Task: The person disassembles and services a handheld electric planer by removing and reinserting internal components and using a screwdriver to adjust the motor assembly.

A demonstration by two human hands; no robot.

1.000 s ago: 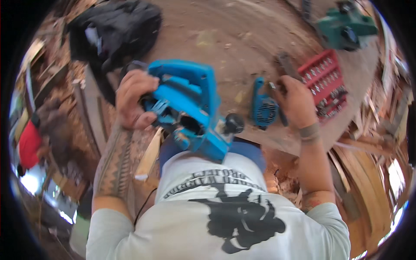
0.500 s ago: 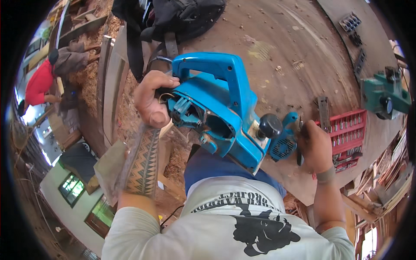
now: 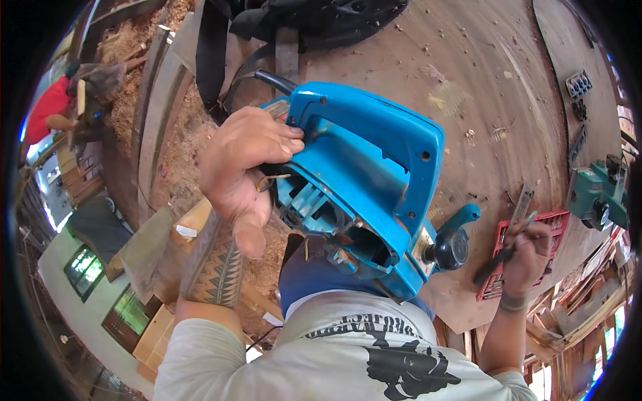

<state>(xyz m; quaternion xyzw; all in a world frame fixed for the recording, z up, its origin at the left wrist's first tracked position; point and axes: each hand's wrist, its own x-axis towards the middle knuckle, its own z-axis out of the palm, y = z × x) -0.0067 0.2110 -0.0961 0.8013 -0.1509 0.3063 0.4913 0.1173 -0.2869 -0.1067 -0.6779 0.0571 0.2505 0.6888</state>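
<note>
Close in front of the person's body, the left hand grasps one end of a blue planer; its fingers are bent over the top of the casing, while the thumb stands out, apart from it. The planer is tilted, over the lap and the near edge of the table, and its side is open: a hollow shows there, and a yellowish wire loop sticks out beside the hand. At the other end sits a black knob.

Just behind the knob lies a blue vented cover, separate from the planer; whether they touch, I cannot tell. In my judgement, the opening of the housing is already done, whereas the cover is not fitted and the side is not closed. How complete the inside is, the view does not permit to say.

To the right, the right hand is closed around a thin dark-handled tool, above a red bit tray, away from the planer. Near the tray lies a metal strip; farther, a green power tool and, at the far edge, a black bag.
</note>
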